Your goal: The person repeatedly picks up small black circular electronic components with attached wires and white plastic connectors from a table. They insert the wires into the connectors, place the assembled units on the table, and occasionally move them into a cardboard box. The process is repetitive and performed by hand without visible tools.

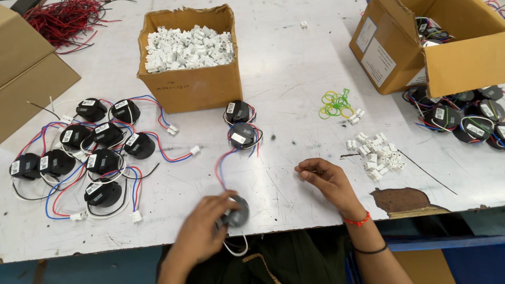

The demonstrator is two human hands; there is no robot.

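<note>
Gripping a round black wound coil unit [238, 211] at the near table edge, the left hand [202, 234] has fingers curled over its left side; hand is motion-blurred, so exact finger placement can't be told. White lead loops below the unit, and red and blue wires [223, 163] run up from it toward two more black coil units [241, 125] stacked mid-table. Right hand [326, 179] rests on the scratched white tabletop [294, 79], fingers bent together w/ thumb tucked against them; whether anything small is pinched there can't be told. Just right of it lies a loose pile of white plastic terminal blocks [376, 152], w/ green and yellow rubber bands [335, 104] beyond. Left side is crowded w/ a cluster of finished black coil units w/ wires [89, 152]. Open cardboard box full of white connectors [188, 52] stands behind centre; a second cardboard box [436, 47] sits far right, more coil units [463, 118] beside it. Bundle of red wires [63, 18] lies top left.
</note>
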